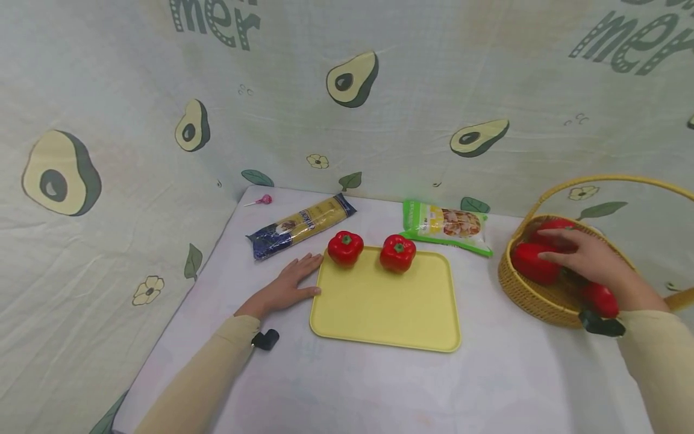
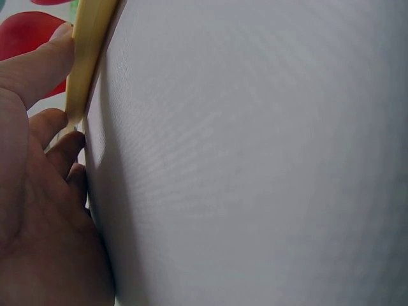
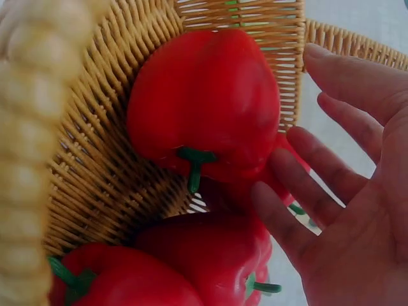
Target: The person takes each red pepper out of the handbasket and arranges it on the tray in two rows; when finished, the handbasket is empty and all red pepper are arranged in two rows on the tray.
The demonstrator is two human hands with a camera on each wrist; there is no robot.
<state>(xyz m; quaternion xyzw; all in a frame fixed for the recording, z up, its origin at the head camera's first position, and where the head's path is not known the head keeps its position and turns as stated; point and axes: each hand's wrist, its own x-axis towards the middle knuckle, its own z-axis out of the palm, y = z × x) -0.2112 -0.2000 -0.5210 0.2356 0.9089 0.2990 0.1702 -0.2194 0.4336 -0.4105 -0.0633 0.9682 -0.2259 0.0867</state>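
My left hand (image 1: 284, 286) lies with extended fingers at the left edge of a yellow tray (image 1: 385, 313). Its thumb (image 2: 48, 57) touches the tray's side in the left wrist view. Toward the tray's far edge sit two red bell peppers, one at the far left corner (image 1: 345, 248) and another (image 1: 398, 254) to its right. My right hand (image 1: 602, 262) reaches over a wicker basket (image 1: 534, 301), fingers spread and nothing gripped. Close to its fingertips in the right wrist view is a large red bell pepper (image 3: 204, 102); more peppers (image 3: 197, 255) lie lower in the basket.
Behind the tray lie a blue-and-gold pasta packet (image 1: 303, 226) and a green-edged food packet (image 1: 447, 228). A pink lollipop (image 1: 264, 199) is at the far left. The basket's tall handle (image 1: 612, 177) arches above it. A printed cloth (image 1: 401, 150) hangs behind the table.
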